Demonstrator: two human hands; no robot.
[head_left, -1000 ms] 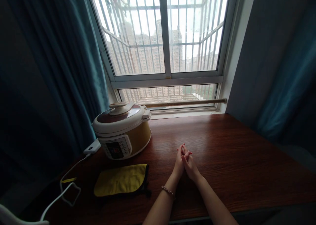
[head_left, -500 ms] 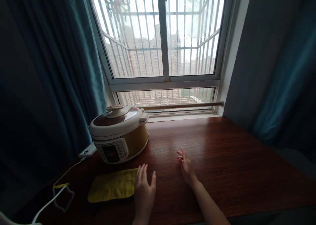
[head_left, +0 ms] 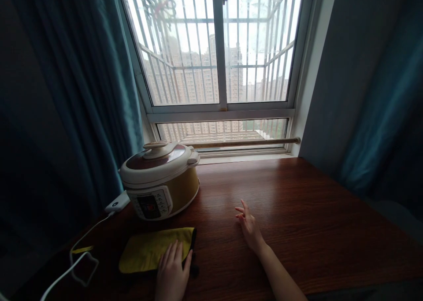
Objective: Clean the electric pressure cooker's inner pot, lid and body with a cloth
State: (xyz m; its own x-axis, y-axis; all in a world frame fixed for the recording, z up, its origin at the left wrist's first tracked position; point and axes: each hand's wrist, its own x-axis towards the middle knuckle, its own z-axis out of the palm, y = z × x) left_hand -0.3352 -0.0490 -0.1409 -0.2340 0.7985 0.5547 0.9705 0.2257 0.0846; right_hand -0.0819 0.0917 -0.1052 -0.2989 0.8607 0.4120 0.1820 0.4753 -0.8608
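A yellow cloth [head_left: 142,251] with a dark edge lies flat on the wooden table, in front of the pressure cooker [head_left: 178,191]. Over the cloth's right part is my left hand [head_left: 173,268], its fingers stretched out; whether they press on the cloth I cannot tell. My right hand [head_left: 250,229] is to the right of the cloth, held sideways above the tabletop, fingers apart and nothing in them. The cooker is white and gold, with its lid on and a dark control panel facing me.
A white power strip [head_left: 118,202] sits left of the cooker, and its white cable [head_left: 64,270] with a yellow tie runs down the left side. The brown table [head_left: 313,221] reaches to the window sill. Blue curtains [head_left: 89,94] hang at both sides of the barred window.
My left hand has moved left and slightly down, from the cloth's right edge to over the cloth, uncovering its right corner. My right hand has barely moved.
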